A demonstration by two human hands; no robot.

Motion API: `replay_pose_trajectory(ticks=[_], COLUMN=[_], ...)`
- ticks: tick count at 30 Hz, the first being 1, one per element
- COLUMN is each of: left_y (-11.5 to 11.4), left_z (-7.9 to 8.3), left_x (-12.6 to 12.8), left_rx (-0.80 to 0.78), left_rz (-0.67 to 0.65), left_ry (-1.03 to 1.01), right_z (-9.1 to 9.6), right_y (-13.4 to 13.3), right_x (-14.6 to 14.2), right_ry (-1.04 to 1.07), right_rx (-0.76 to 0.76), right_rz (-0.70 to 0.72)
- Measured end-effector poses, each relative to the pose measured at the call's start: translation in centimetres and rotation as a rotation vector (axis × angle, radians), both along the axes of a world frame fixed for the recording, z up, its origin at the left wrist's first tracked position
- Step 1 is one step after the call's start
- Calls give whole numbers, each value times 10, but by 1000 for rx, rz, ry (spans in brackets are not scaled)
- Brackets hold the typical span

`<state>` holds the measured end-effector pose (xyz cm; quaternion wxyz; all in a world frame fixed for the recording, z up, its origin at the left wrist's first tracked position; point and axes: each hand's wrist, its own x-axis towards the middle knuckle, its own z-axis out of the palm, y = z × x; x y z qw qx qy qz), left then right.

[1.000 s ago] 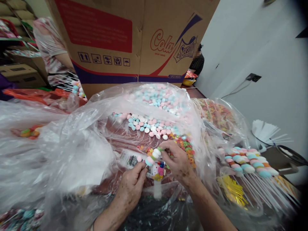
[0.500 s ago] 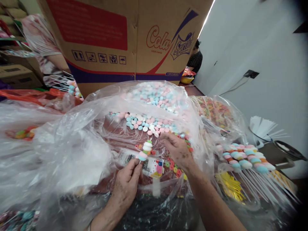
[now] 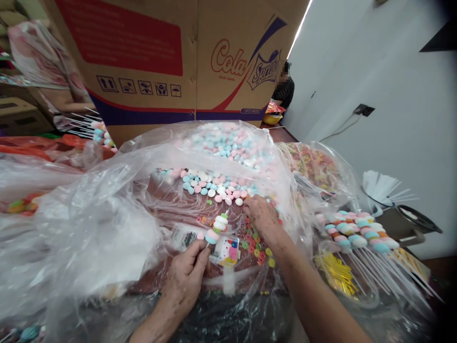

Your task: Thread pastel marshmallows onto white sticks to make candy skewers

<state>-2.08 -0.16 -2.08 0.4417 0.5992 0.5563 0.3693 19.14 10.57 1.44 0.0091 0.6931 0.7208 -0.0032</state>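
Note:
My left hand [image 3: 185,275] pinches the lower end of a candy skewer [image 3: 217,227] that carries pink, white and green pieces and points up and to the right. My right hand [image 3: 260,213] reaches forward, fingers curled down onto the pile of loose pastel candies [image 3: 214,186] inside a big clear plastic bag [image 3: 117,209]. Small coloured ring candies [image 3: 256,243] lie scattered under my right wrist. What the right fingertips hold is hidden.
A large Cola cardboard box [image 3: 167,62] stands behind the bag. Finished skewers [image 3: 360,236] lie in a bundle at the right, with gold twist ties [image 3: 335,275] below and white sticks [image 3: 382,186] beyond. A person in floral sleeves [image 3: 46,62] stands at far left, another [image 3: 284,88] behind the box.
My right hand left the skewer tip and moved forward to the loose candy pile. My left hand has kept hold of the skewer and barely shifted.

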Motion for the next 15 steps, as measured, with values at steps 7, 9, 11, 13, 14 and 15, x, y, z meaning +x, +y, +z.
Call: replay_pose_trajectory(ticks=[7, 9, 11, 13, 14, 15], left_y=[0, -1, -1, -1, -1, -1], left_z=[-6, -8, -9, -8, -8, -8], left_x=[-1, -2, -2, -2, -1, -1], left_rx=[9, 26, 40, 45, 50, 56], left_rz=[-9, -15, -19, -32, -36, -38], left_ry=[4, 44, 85, 103, 106, 106], right_z=[-4, -5, -5, -2, 0, 2], right_y=[-6, -12, -19, -27, -30, -33], right_x=[4, 1, -4, -11, -14, -17], right_ry=[590, 865, 1036, 1085, 1079, 1063], right_rx=[133, 96, 84, 102, 121, 143], right_rz=[36, 76, 105, 113, 115, 117])
